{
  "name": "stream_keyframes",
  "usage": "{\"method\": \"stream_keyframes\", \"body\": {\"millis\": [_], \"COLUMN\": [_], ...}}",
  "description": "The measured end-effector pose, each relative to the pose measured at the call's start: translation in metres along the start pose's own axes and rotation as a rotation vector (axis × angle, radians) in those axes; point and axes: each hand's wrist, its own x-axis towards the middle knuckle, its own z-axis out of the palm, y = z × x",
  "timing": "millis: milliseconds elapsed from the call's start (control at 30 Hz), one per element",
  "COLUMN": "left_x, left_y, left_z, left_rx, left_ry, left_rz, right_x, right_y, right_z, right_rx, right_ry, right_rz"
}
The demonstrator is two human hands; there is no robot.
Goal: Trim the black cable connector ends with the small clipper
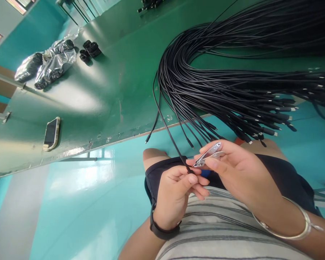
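Note:
My left hand (177,187), with a black band at the wrist, pinches the end of one black cable (172,139) between thumb and fingers. Close beside it, my right hand (233,166) grips a silver nail clipper (208,154), its jaws pointing at the held cable end. Both hands are over my lap, in front of the table edge. The held cable runs up to a large bundle of black cables (176,68) that bends round on the green table. Many connector ends of the bundle hang over the edge at the right.
The green table (119,90) slants across the view. A phone (52,133) lies near its front edge at the left. Farther back are plastic-wrapped black bundles (55,66) and small black coils (90,50). More black items (151,4) lie at the top edge.

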Motion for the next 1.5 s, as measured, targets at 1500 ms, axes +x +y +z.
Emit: {"method": "stream_keyframes", "body": {"millis": [1500], "left_x": [0.013], "left_y": [0.046], "left_z": [-0.024], "left_rx": [1.262], "left_ry": [0.483], "left_rz": [0.666], "right_x": [0.010], "right_y": [-0.032], "right_z": [-0.054], "right_rx": [-0.889], "right_ry": [0.267], "right_rz": [-0.214]}}
